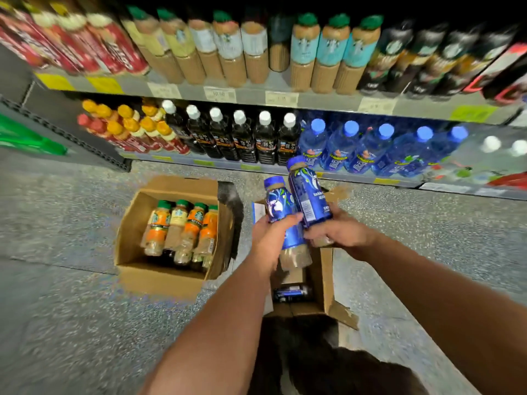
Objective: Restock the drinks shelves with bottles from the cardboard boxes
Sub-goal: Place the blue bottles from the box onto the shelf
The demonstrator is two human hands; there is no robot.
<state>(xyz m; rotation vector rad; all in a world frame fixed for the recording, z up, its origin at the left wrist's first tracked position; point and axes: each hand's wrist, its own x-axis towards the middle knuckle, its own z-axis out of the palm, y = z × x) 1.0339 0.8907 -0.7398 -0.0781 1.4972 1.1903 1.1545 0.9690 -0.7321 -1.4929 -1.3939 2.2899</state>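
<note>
While the far grey metal drinks shelves (285,105) stand stocked, we lift stock above the near brown cardboard box (325,280): left hand (271,232) gripping one blue-labelled plastic coffee bottle (281,212), right hand (339,230) gripping another (306,192), both upright for shelving.

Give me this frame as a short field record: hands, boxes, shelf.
left hand: holds one blue-label bottle
right hand: holds a second blue-label bottle
box under hands: open, one dark bottle lying inside
left box: open, on the floor, green-capped coffee bottles inside
lower shelf: orange-capped, white-capped dark, blue bottles
image: motion-blurred
</note>
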